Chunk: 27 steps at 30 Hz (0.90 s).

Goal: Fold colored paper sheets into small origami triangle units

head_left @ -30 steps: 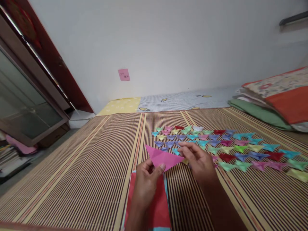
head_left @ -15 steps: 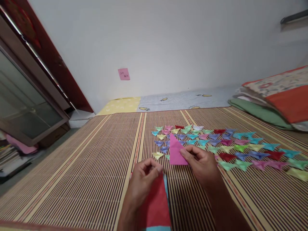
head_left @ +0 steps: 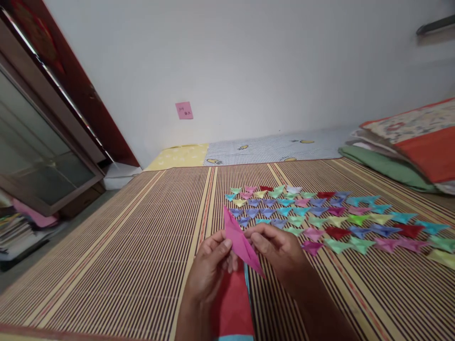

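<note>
A piece of folded pink paper point(head_left: 239, 240), narrow and pointed at both ends, is held up slanting between my hands. My left hand point(head_left: 213, 260) pinches its left edge between thumb and fingers. On its other side my right hand point(head_left: 279, 244) has thumb and forefinger closed at the paper's right edge. Below my left hand lies a stack of red paper point(head_left: 234, 308) with light blue sheets showing at its side and bottom edge. Rows of small folded paper pieces point(head_left: 334, 232) in many colours spread out beyond and to the right of my hands.
A striped mat point(head_left: 124, 246) covers the surface. Folded bedding with an orange and patterned cover point(head_left: 426, 147) is piled at the right. A pink note point(head_left: 184, 110) sticks to the white wall. At the left stands a glass-panelled door point(head_left: 42, 151).
The pink paper has gone from a folded shape in my right hand alone to a long pointed shape in both hands. My left hand has come up to it, and my right has moved left.
</note>
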Each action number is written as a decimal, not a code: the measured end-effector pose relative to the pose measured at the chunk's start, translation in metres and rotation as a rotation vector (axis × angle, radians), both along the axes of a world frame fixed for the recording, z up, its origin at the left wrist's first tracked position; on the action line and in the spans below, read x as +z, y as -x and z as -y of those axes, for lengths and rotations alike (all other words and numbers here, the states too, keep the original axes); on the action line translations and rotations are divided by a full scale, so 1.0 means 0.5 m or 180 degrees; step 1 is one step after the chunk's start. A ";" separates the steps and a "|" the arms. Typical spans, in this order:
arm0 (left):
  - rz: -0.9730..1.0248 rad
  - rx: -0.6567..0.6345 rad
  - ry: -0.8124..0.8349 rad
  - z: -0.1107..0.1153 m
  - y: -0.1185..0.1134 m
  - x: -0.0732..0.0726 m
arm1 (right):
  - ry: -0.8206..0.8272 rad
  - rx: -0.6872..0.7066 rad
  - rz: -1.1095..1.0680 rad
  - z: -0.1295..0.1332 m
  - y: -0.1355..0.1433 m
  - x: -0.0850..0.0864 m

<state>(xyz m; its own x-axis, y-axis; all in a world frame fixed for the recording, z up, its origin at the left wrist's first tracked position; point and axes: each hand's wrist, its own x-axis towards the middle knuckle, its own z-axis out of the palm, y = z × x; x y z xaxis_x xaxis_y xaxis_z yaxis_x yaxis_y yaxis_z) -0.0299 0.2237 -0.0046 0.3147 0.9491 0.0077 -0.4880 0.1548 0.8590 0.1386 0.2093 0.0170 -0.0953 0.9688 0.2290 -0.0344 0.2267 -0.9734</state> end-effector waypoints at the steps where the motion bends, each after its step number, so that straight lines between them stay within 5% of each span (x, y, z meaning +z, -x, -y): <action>1: 0.0062 -0.0096 -0.0006 0.001 -0.001 0.000 | 0.0048 0.0077 -0.0026 -0.001 -0.001 -0.003; 10: 0.0242 -0.0399 -0.0078 0.003 -0.003 -0.006 | 0.0180 0.0267 -0.0294 -0.007 0.003 -0.023; 27: -0.0129 -0.0639 -0.0284 -0.003 0.008 -0.035 | 0.0245 0.0209 -0.0289 0.002 0.004 0.001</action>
